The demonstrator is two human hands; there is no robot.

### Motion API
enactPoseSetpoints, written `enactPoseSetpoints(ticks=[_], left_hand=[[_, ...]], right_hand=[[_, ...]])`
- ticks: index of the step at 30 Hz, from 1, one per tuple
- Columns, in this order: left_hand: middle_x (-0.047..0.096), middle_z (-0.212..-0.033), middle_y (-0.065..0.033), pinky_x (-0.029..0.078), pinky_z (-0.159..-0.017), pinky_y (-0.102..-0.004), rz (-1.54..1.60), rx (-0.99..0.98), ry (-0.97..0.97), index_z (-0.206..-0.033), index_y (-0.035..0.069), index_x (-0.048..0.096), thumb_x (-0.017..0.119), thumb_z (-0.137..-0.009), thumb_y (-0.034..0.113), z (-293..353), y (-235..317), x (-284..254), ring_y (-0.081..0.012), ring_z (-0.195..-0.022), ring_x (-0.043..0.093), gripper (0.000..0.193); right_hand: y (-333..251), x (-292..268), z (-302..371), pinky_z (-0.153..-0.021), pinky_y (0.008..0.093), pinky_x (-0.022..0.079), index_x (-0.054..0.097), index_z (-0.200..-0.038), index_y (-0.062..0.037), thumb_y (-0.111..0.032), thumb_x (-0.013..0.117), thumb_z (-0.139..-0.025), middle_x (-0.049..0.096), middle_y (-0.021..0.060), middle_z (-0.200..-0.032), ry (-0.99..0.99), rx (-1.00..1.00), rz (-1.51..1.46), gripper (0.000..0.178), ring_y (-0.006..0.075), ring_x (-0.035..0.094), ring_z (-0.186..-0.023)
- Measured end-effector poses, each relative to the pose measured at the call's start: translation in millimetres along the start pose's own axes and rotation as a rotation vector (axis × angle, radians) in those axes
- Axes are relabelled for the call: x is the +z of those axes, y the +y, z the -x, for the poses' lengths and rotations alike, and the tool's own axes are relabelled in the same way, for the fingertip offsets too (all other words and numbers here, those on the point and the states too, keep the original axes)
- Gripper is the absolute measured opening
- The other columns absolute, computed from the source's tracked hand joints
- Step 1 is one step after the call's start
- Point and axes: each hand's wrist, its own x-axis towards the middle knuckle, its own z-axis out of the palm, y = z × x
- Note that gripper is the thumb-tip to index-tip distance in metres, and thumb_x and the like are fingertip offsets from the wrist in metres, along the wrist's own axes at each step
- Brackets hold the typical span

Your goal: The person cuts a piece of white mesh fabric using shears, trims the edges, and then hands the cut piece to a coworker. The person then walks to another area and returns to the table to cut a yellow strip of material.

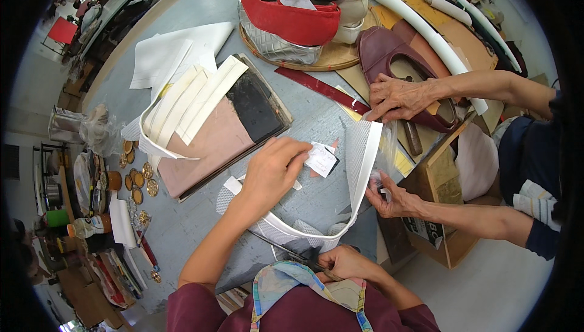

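Note:
My left hand (274, 171) reaches over the table, thumb and forefinger pinched at the edge of a small handwritten paper note (320, 160). Under the note lie small black and pink scraps. Close to my body, my right hand (345, 265) is closed round the handles of dark scissors (291, 254), partly hidden by cloth. A white mesh strip with a smooth border (363, 167) curves round both sides of the note and passes below my left wrist. At its far right end is a co-worker's hand (392, 97); the co-worker's other hand (389, 197) holds something in clear plastic.
White strips (210, 97) lie on a pink and black slab (207, 131) at the left. Behind are a red and silver quilted bag (292, 18) and a maroon shoe-like piece (389, 58). Gold round fittings (139, 180) and jars line the left edge; a cardboard box (441, 180) stands right.

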Motion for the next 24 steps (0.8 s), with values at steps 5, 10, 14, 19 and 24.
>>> enactPoseSetpoints(ticks=[5,10,14,19,24], left_hand=[[0.066,-0.107,-0.0116,0.051,-0.083,-0.0371,-0.006,0.052,-0.1,-0.115,0.004,0.069,0.072,-0.085,0.006,-15.2,-2.3,9.1,-0.0294,-0.098,0.063,0.03],[0.063,-0.111,-0.0111,0.051,-0.085,-0.0375,-0.051,0.056,-0.147,-0.117,0.005,0.068,0.074,-0.082,0.005,-15.7,-5.4,12.7,-0.0304,-0.101,0.062,0.035],[0.064,-0.106,-0.0099,0.052,-0.081,-0.0354,0.015,0.014,-0.136,-0.111,0.006,0.072,0.075,-0.081,0.005,-16.5,-7.2,12.4,-0.0267,-0.095,0.064,0.031],[0.071,-0.092,-0.0059,0.052,-0.072,-0.0278,0.199,-0.131,-0.1,-0.101,0.003,0.075,0.077,-0.083,0.007,-16.4,-0.6,3.6,-0.0143,-0.08,0.064,0.019],[0.075,-0.091,-0.0041,0.05,-0.072,-0.0215,0.52,-0.45,-0.118,-0.111,0.0,0.075,0.074,-0.091,0.011,-8.3,7.7,-18.3,-0.0058,-0.081,0.062,0.022]], right_hand=[[2.5,-0.4,-1.3,-0.049,0.0347,0.033,0.046,-0.06,-0.0053,-0.043,0.085,-0.077,0.041,0.0028,-0.052,0.004,-0.034,0.002,0.057,0.0117,0.038,-0.05],[4.7,-0.3,-2.7,-0.049,0.0352,0.033,0.047,-0.06,-0.0053,-0.04,0.084,-0.077,0.041,0.0034,-0.052,-0.016,-0.015,-0.003,0.054,0.0116,0.039,-0.049],[3.6,-1.3,-2.5,-0.049,0.0351,0.034,0.047,-0.06,-0.0057,-0.04,0.084,-0.078,0.042,0.0035,-0.052,-0.013,-0.026,0.005,0.053,0.012,0.041,-0.049],[-1.8,-1.1,-0.3,-0.05,0.0352,0.035,0.048,-0.06,-0.0059,-0.041,0.084,-0.077,0.043,0.0031,-0.051,-0.01,0.02,0.01,0.053,0.0125,0.043,-0.05],[-8.5,-1.4,1.5,-0.051,0.0341,0.034,0.049,-0.059,-0.0059,-0.042,0.085,-0.076,0.041,0.0021,-0.051,0.006,0.04,0.015,0.054,0.0117,0.04,-0.05]])
